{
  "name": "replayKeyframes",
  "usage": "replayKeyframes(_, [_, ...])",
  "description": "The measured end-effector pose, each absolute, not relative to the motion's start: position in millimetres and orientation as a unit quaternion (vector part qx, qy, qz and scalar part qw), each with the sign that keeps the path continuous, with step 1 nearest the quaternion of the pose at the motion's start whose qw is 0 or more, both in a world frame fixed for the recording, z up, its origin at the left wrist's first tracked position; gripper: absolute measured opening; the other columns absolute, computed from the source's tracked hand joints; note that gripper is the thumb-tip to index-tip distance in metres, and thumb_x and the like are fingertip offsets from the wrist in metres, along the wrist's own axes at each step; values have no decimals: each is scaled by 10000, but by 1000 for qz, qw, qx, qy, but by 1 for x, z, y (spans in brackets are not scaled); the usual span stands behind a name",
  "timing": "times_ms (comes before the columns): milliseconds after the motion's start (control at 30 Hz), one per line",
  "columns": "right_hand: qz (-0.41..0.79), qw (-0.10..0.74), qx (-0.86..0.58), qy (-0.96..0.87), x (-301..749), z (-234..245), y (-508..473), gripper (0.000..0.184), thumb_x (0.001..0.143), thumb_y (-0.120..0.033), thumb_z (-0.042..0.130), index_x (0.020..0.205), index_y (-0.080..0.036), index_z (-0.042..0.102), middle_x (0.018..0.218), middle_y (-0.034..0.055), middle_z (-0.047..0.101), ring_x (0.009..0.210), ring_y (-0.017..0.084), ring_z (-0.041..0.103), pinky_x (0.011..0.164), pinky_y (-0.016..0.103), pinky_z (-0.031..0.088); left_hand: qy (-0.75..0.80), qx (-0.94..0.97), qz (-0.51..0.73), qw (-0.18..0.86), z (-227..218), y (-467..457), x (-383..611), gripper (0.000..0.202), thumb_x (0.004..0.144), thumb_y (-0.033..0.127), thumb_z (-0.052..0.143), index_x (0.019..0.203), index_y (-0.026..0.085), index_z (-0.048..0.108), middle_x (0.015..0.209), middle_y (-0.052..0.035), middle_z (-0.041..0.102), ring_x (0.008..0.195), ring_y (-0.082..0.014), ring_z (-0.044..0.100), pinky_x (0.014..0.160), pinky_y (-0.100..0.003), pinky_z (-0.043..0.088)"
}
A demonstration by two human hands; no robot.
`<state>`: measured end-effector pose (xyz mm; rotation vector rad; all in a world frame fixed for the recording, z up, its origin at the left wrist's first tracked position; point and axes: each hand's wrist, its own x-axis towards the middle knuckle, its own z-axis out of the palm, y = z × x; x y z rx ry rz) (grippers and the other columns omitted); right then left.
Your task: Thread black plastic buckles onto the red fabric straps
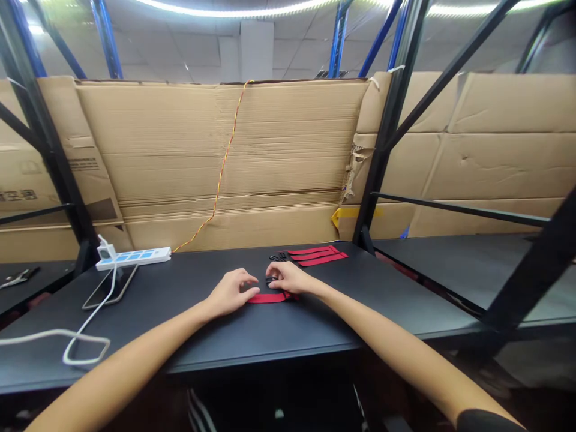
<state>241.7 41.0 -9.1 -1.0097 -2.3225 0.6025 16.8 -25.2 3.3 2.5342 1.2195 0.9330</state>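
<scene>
Both my hands rest on the black table (pixel 216 336) near its middle. My left hand (pixel 231 291) is curled, its fingertips pressing the left end of a red strap (pixel 265 297) lying flat. My right hand (pixel 290 279) is closed in a pinch on a small black buckle (pixel 271 280) at the strap's right end. Behind the hands lies a stack of red straps (pixel 317 255) with several small black buckles (pixel 279 257) at its left.
A white power strip (pixel 135 257) with a white cable (pixel 81 336) sits at the back left beside a phone (pixel 110 287). Cardboard sheets (pixel 234 156) wall the back. Black rack posts (pixel 387 138) stand right of the straps, a second table (pixel 472 270) beyond.
</scene>
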Motion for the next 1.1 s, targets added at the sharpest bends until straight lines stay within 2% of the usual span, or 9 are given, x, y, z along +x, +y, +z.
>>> replayKeyframes(167, [280, 303, -302, -859, 229, -5, 24, 193, 778, -280, 610, 915, -168, 688, 684, 10, 657, 581, 137, 572, 557, 245, 432, 401, 840, 340, 131, 9, -29, 19, 349, 819, 390, 601, 1106, 205, 675, 869, -29, 697, 678, -143, 578, 666, -243, 452])
replayKeyframes(367, [252, 325, -309, -858, 218, -3, 11, 269, 793, -380, 630, 906, -149, 708, 697, 33, 668, 594, 146, 576, 564, 250, 438, 417, 805, 387, 168, 11, -25, 18, 238, 823, 348, 590, 926, 201, 748, 844, -32, 741, 683, -160, 631, 653, -249, 469])
replayKeyframes(500, [154, 278, -263, -911, 222, -2, 11, 337, 791, -376, 659, 1049, -161, 692, 849, 58, 640, 728, 157, 582, 690, 274, 463, 456, 714, 475, 239, 8, -10, 10, 241, 744, 344, 671, 864, 140, 718, 793, -74, 728, 680, -185, 658, 633, -274, 511])
replayKeyframes(600, [123, 209, -190, -951, 227, 2, 10, 229, 852, -257, 576, 1018, -188, 717, 933, 65, 615, 821, 155, 576, 786, 278, 454, 448, 651, 516, 332, 7, -3, 6, 313, 710, 351, 709, 905, 111, 664, 728, -71, 695, 619, -180, 658, 583, -287, 534])
replayKeyframes(700, [118, 196, -209, -951, 230, 6, 8, 171, 841, -240, 578, 866, -176, 734, 884, 53, 619, 768, 146, 571, 759, 272, 449, 435, 607, 537, 392, 7, -2, 5, 433, 692, 352, 741, 1026, 102, 626, 685, -42, 657, 597, -175, 662, 590, -312, 557])
replayKeyframes(767, [122, 206, -236, -942, 229, 7, 6, 193, 819, -331, 624, 882, -173, 715, 878, 52, 619, 764, 155, 569, 730, 274, 448, 428, 591, 537, 423, 6, -3, 6, 487, 677, 354, 760, 1070, 103, 619, 727, -45, 657, 632, -183, 674, 620, -333, 568])
replayKeyframes(867, [137, 205, -235, -940, 224, 5, 2, 309, 781, -433, 664, 956, -178, 676, 924, 59, 607, 830, 176, 563, 757, 289, 445, 430, 591, 517, 446, 6, -5, 7, 454, 646, 355, 780, 1008, 111, 657, 854, -82, 682, 737, -200, 684, 663, -327, 563])
replayKeyframes(967, [172, 203, -235, -935, 218, 2, 1, 237, 780, -380, 672, 895, -174, 651, 909, 48, 595, 823, 166, 545, 755, 283, 438, 459, 603, 491, 429, 7, -4, 5, 392, 630, 346, 788, 936, 123, 685, 897, -104, 708, 814, -206, 673, 642, -271, 530])
replayKeyframes(1100, [265, 206, -255, -907, 219, 0, 5, 125, 755, -244, 662, 838, -163, 616, 770, 7, 583, 668, 127, 509, 617, 241, 411, 474, 594, 486, 432, 6, -3, 3, 396, 630, 352, 788, 933, 120, 683, 865, -115, 722, 792, -199, 669, 592, -239, 492])
